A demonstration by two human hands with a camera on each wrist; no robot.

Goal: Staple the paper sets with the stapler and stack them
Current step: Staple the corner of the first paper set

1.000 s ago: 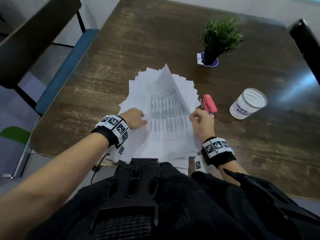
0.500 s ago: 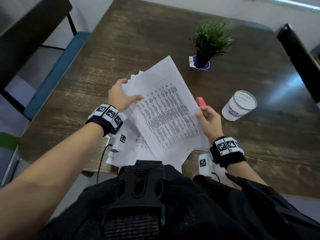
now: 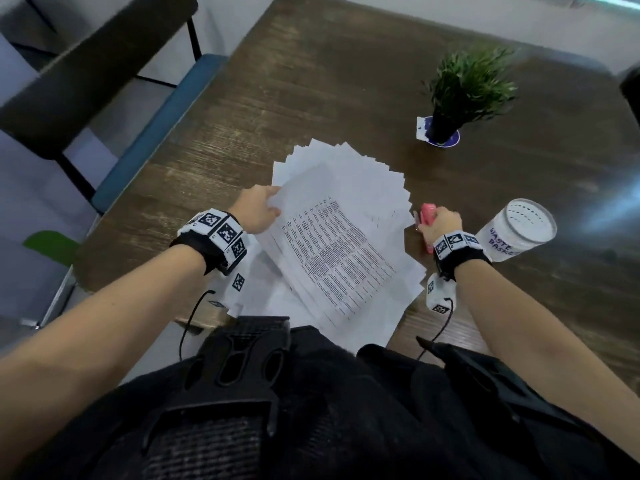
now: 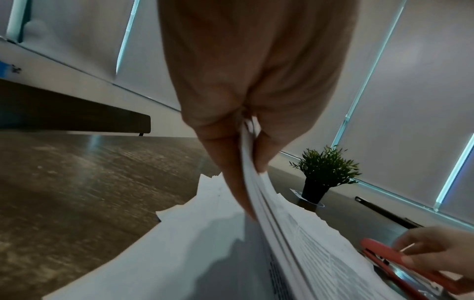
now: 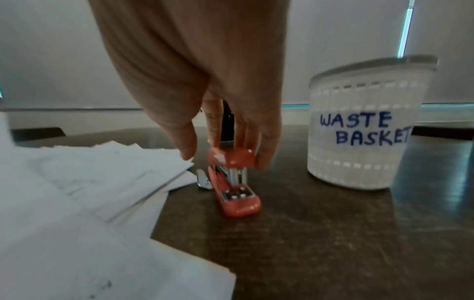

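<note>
Where both hands held it, paper set (image 3: 332, 251) now pinched by left hand (image 3: 258, 213) alone, right hand (image 3: 441, 227) fingers gripping stapler (image 5: 234, 182).

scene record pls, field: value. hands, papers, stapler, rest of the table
left hand: pinches a printed paper set at its far left corner, lifted off the pile
right hand: grips the pink stapler
stapler: on the table, right of the papers, mouth open
loose papers: fanned under the set
waste basket: right of stapler
potted plant: far side
</note>
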